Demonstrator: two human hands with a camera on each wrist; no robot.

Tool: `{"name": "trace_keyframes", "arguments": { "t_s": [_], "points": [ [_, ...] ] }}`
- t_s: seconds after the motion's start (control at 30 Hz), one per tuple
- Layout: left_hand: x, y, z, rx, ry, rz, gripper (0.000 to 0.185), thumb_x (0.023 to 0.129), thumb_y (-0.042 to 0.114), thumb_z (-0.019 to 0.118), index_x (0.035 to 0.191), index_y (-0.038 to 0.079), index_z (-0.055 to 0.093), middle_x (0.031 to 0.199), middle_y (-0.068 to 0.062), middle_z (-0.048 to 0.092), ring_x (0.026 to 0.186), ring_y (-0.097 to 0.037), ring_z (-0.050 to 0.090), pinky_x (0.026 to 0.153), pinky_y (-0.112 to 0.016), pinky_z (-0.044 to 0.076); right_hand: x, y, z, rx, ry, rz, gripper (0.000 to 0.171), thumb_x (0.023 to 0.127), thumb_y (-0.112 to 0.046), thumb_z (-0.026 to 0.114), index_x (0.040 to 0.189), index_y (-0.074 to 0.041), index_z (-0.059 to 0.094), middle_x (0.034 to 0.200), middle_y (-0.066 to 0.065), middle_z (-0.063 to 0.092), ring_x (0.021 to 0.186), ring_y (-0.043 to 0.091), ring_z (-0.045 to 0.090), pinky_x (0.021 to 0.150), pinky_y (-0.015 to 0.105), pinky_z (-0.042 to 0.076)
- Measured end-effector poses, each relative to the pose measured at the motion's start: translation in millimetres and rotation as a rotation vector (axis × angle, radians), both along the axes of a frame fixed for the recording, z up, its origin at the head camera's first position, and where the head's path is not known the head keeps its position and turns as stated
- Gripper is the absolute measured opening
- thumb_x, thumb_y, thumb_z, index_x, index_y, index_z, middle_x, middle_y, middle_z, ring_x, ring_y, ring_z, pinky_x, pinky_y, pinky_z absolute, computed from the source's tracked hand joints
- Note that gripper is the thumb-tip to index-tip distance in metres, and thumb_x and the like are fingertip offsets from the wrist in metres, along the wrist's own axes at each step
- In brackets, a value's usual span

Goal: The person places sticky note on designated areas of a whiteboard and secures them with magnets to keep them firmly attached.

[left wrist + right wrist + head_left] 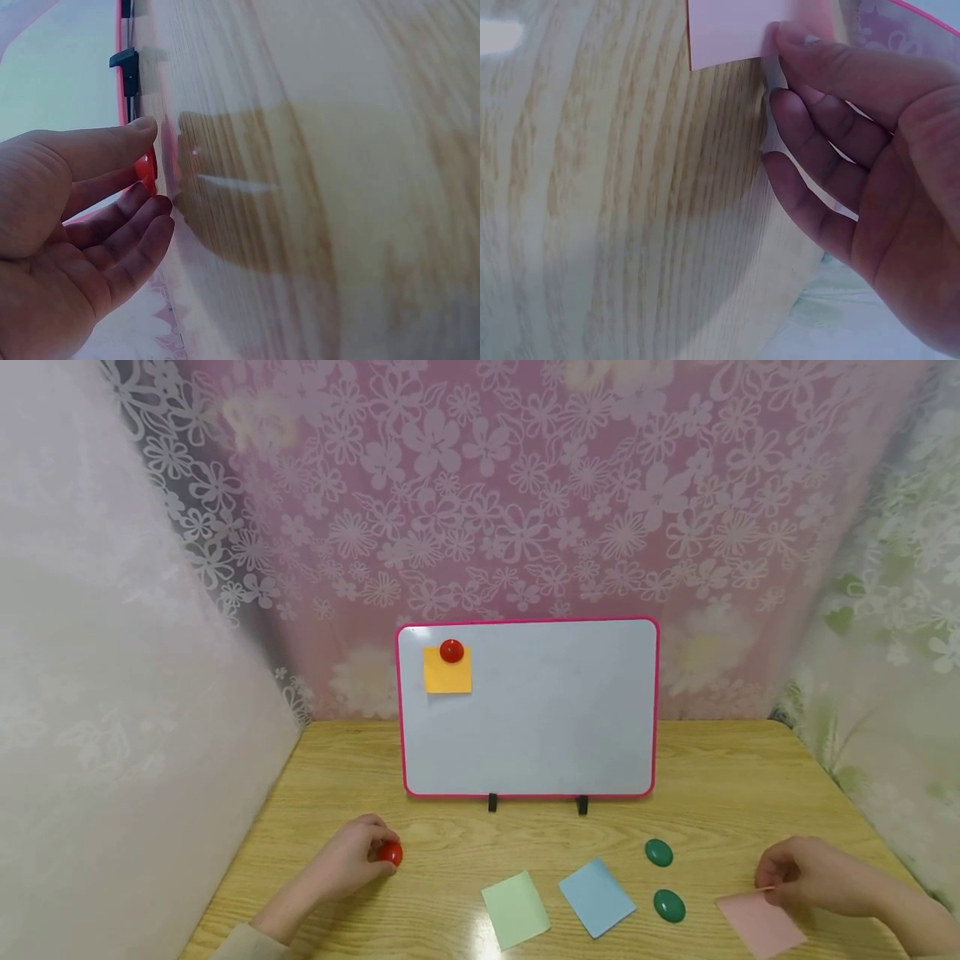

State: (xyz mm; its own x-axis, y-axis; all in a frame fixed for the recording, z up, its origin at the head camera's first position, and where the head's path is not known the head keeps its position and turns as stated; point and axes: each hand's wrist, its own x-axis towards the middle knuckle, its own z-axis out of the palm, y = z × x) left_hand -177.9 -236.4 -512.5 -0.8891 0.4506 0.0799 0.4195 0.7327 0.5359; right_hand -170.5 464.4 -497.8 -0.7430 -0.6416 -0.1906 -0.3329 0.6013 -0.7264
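A pale wooden table (720, 777) stands in a booth hung with pink floral lace curtain (525, 485), with white and green-tinted drapes at the sides. At the far middle of the table a pink-framed whiteboard (540, 727) stands upright on two small black feet. In its upper left corner an orange sticky note (447, 677) is pinned under a red round magnet (451, 651).

On the near left, the left hand (348, 860) rests on the table with thumb and fingers curled around a second red magnet (389, 853); the left wrist view shows the red piece (147, 171) pinched between thumb and fingertips right at the table surface.

On the near right, the right hand (813, 872) pinches the far edge of a pink sticky note (761, 927), which lies on the table; in the right wrist view thumb and forefinger close on the corner of the pink paper (731, 30).

Between the hands, near the table's front edge, lie a green sticky note (516, 910) and, just right of it, a blue sticky note (597, 897). Right of the blue one sit two green magnets, one farther (658, 852) and one nearer (669, 906), apart from each other.
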Motion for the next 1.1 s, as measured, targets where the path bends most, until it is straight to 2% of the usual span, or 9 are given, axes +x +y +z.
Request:
{"name": "trace_keyframes", "arguments": {
  "t_s": [0.2,0.63,0.8,1.1],
  "points": [
    [-0.8,-0.2,-1.0,0.003,0.000,-0.001,0.031,0.082,0.007,0.092,0.110,0.001,0.080,0.100,0.003,0.065,0.087,-0.011,0.058,0.075,-0.029,0.055,-1.7,8.8,-4.8,-0.021,-0.013,-0.004,0.007,0.102,-0.009,0.072,0.102,-0.013,0.077,0.094,-0.011,0.073,0.082,0.003,0.063,0.065,0.026,0.050],
    [1.3,0.3,1.9,0.035,-0.009,0.003,0.031,0.083,0.007,0.092,0.110,0.000,0.080,0.100,0.003,0.065,0.086,-0.013,0.061,0.075,-0.029,0.057,-1.8,9.0,-3.9,-0.075,-0.029,-0.009,0.011,0.105,-0.006,0.067,0.107,-0.011,0.077,0.098,-0.008,0.076,0.085,0.006,0.067,0.066,0.026,0.053],
    [2.0,0.9,3.6,0.042,-0.023,0.005,0.032,0.083,0.006,0.092,0.111,-0.002,0.079,0.101,0.002,0.065,0.086,-0.014,0.062,0.076,-0.030,0.058,-3.4,6.8,-4.7,-0.095,-0.007,-0.001,0.014,0.105,-0.004,0.066,0.107,-0.011,0.077,0.097,-0.006,0.077,0.084,0.007,0.068,0.065,0.026,0.053],
    [1.4,3.1,4.2,0.051,-0.045,0.026,0.035,0.084,0.005,0.091,0.116,-0.003,0.079,0.103,0.001,0.065,0.088,-0.014,0.062,0.075,-0.028,0.058,-3.1,1.9,-2.5,-0.088,0.025,-0.039,0.012,0.105,-0.003,0.066,0.107,-0.008,0.077,0.095,-0.007,0.076,0.080,0.005,0.065,0.062,0.026,0.051]
  ]
}}
